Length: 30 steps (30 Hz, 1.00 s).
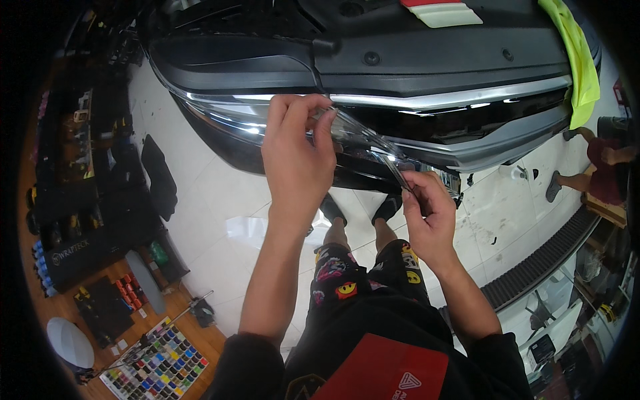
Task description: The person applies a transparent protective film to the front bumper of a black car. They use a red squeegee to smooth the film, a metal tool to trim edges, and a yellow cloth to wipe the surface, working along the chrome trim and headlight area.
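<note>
My left hand (297, 147), fingers curled, pinches the upper end of a thin, glossy dark-and-silver strip (367, 143) at the chrome trim of a black car's front end (480, 101). My right hand (427, 207) is closed on the strip's lower end, lower and to the right. The strip slants across the bumper between them; whether it is loose from the car is unclear. A red flat card (383, 363) lies against my black top.
A yellow-green cloth (577, 73) drapes over the car's right side; red-and-white pads (440, 12) rest on top. Black shelving (77, 200) and a colour-swatch board (153, 360) stand left. Another person (603, 177) is at right, beside a dark grated strip (520, 280) in the floor.
</note>
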Motion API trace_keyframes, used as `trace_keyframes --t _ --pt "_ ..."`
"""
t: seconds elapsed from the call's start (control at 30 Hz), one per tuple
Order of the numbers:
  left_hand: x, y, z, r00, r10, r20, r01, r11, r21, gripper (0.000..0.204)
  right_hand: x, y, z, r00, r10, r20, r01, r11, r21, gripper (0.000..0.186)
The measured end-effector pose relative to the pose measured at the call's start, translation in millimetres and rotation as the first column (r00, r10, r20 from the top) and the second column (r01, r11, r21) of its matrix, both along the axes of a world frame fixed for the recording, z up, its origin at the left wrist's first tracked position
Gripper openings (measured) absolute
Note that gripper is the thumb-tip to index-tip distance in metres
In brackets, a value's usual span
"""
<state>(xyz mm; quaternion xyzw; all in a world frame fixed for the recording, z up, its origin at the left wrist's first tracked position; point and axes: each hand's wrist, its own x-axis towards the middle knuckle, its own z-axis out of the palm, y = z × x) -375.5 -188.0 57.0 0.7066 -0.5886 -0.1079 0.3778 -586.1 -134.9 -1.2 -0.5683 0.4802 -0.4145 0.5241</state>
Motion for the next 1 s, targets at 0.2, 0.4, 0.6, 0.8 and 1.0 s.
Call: trace_keyframes --t 0.2,0.4,0.6,0.8,1.0 --pt "4.8 -2.4 13.1 0.998 -0.058 0.004 0.058 0.996 0.072 0.015 3.1 3.5 0.7 1.000 0.002 0.029 -0.002 1.000 -0.007 0.031" --pt "15.9 -4.1 8.4 0.990 -0.088 -0.113 0.093 0.995 0.044 0.021 9.2 8.5 -0.5 1.000 -0.005 0.022 0.005 1.000 -0.001 0.033" --pt "19.8 -5.1 7.3 0.981 -0.141 -0.136 0.149 0.988 0.046 0.020 21.0 15.7 -3.1 0.991 -0.053 0.123 0.045 0.997 0.067 0.035" --pt "19.3 -9.6 7.8 0.982 -0.169 -0.085 0.177 0.979 0.102 0.015 39.3 19.1 -4.3 0.973 -0.124 0.195 0.105 0.989 0.106 0.035" --pt "29.2 -9.9 2.1 0.970 -0.221 -0.103 0.228 0.971 0.070 0.017 63.9 27.5 -0.9 0.943 -0.241 0.230 0.218 0.969 0.119 0.036"
